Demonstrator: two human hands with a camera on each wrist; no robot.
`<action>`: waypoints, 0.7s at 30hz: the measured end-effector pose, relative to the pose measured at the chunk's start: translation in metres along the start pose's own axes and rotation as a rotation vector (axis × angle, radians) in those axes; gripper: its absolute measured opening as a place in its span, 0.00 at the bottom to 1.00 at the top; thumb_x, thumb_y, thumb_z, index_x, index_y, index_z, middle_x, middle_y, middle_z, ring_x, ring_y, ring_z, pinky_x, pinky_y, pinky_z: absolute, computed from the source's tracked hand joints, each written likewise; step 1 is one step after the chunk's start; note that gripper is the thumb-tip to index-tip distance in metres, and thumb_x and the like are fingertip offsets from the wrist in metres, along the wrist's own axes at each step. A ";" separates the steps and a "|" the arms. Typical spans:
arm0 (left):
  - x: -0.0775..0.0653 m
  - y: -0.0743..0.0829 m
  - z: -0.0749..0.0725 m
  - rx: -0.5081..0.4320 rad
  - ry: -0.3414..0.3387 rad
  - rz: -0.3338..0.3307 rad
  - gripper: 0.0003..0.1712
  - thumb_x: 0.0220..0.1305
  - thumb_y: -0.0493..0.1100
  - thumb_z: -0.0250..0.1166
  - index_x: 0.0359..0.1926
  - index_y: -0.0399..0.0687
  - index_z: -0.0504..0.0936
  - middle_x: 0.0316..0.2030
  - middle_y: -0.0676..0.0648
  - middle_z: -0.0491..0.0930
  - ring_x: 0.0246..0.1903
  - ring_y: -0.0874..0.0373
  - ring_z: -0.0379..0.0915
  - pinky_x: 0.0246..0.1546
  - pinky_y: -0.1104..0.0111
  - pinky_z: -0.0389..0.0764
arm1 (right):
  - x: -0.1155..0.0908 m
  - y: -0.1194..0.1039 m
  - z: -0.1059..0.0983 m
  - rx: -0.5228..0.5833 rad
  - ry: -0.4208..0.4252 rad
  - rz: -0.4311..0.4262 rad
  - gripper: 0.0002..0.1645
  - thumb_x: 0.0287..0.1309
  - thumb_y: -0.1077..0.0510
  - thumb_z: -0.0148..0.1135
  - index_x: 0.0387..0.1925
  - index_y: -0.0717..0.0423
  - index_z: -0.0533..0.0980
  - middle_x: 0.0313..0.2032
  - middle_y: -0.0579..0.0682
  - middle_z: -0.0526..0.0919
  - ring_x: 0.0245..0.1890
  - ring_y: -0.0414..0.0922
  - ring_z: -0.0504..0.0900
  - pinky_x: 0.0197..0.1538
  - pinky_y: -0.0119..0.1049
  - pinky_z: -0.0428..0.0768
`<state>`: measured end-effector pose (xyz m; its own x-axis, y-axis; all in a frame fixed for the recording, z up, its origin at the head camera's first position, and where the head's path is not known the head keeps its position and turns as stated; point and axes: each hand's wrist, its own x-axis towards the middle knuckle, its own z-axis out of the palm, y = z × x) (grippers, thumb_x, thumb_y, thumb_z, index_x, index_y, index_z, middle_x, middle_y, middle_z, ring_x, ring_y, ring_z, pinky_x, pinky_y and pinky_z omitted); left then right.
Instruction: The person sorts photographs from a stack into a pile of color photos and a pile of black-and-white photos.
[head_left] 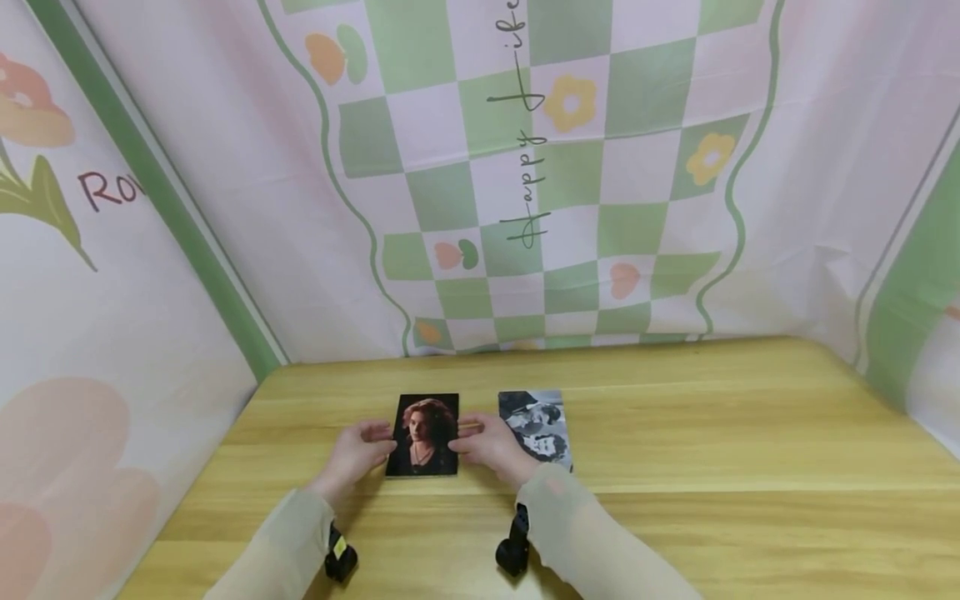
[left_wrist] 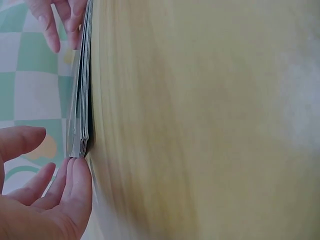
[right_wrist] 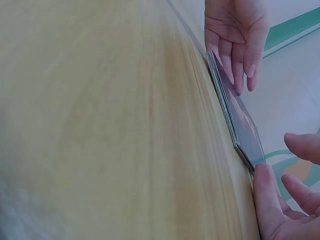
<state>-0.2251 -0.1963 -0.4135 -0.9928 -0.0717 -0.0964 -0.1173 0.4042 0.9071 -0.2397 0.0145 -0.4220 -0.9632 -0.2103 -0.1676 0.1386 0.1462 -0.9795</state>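
A stack of photo cards lies on the table between my two hands, its top card showing a dark portrait. From the side, several layered card edges show, lined up fairly evenly. My left hand is at the stack's left side, its straight fingertips touching the end and its thumb held away, as the left wrist view shows. On the opposite side, my right hand has extended fingers against the stack's edge, the thumb apart too. A black-and-white photo card lies just right of the stack, partly hidden behind my right hand.
The wood-grain table stretches away to the right. A patterned cloth backdrop hangs along the table's far edge, and another cloth panel stands on the left. Each wrist wears a small black camera.
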 end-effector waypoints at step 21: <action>0.003 -0.001 0.001 -0.023 0.031 0.020 0.24 0.60 0.27 0.58 0.58 0.25 0.68 0.54 0.28 0.73 0.54 0.38 0.72 0.50 0.62 0.81 | 0.001 -0.002 0.001 0.069 0.035 0.011 0.25 0.55 0.68 0.62 0.55 0.70 0.69 0.50 0.66 0.77 0.40 0.47 0.82 0.40 0.40 0.85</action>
<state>-0.2278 -0.1960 -0.4156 -0.9936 -0.0919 -0.0656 -0.0962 0.3845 0.9181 -0.2409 0.0126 -0.4202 -0.9689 -0.1746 -0.1753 0.1632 0.0814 -0.9832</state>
